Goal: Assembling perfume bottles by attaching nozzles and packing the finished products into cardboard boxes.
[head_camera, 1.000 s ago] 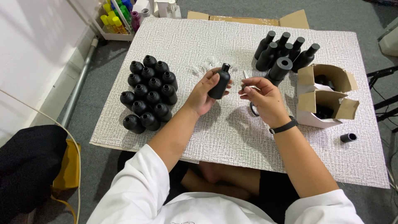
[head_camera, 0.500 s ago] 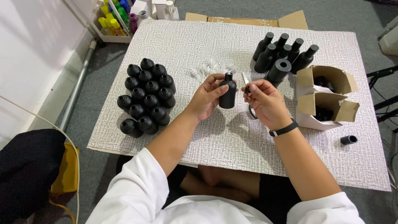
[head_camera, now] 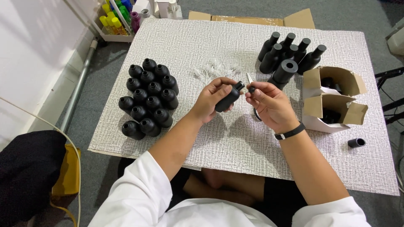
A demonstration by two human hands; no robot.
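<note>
- The left hand (head_camera: 210, 101) has its grip closed around a small black bottle (head_camera: 227, 98), held tilted above the white textured surface (head_camera: 235, 138), with the neck pointing toward the right hand.
- The right hand (head_camera: 271, 105) pinches a small dark cap piece (head_camera: 251, 89) between the fingertips, just beside the bottle's neck; a thin pale tool (head_camera: 249, 77) seems to stand up from the same grip, but it is too small to tell what it is.
- A cluster of open bottles (head_camera: 147, 98) stands at the left, the capped bottles (head_camera: 290, 52) at the far right, near the cardboard boxes (head_camera: 332, 98).
- Risk, as I judge it: the bottle is tilted, so the small piece may meet the neck crooked and sit badly.
- The pinch is only at the fingertips; if it slips, the piece may fall and roll on the surface, maybe to the edge like the loose cap (head_camera: 356, 143).
</note>
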